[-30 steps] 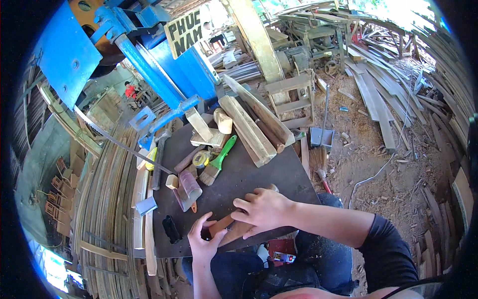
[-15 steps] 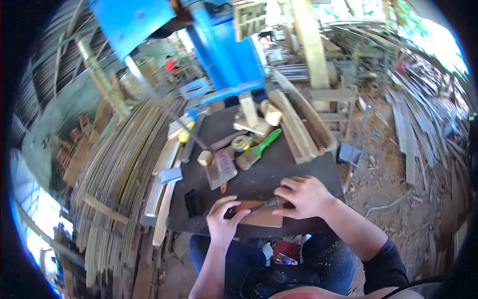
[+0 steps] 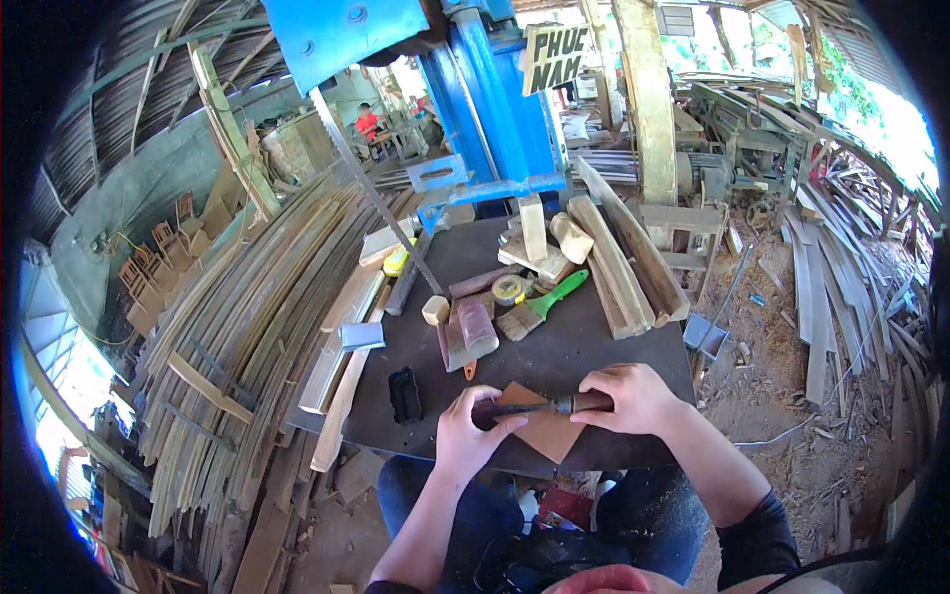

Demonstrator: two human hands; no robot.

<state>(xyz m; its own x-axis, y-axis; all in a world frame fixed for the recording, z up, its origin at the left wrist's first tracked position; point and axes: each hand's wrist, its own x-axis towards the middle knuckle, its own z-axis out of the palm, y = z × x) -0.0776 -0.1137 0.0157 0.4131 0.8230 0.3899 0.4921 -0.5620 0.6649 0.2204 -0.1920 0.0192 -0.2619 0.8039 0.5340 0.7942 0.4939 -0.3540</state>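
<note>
Dark tabletop (image 3: 554, 354); near its edge, the right hand (image 3: 633, 399) gripping firmly, the left hand (image 3: 467, 434) pinched narrow. Between them lies a flat, plain tan sheet (image 3: 550, 436) turned cornerwise; over it, held by both, a slender tool (image 3: 534, 407): dark blade (image 3: 520, 409) at the left fingers, rounded brown handle (image 3: 594, 401) in the right fist, greyish collar (image 3: 563, 405) between

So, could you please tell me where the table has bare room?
A broad bare patch of table lies between the green-handled brush and the right hand; a narrow one separates the black object from the left hand. It is crowded around the tape measure and wood blocks.
</note>
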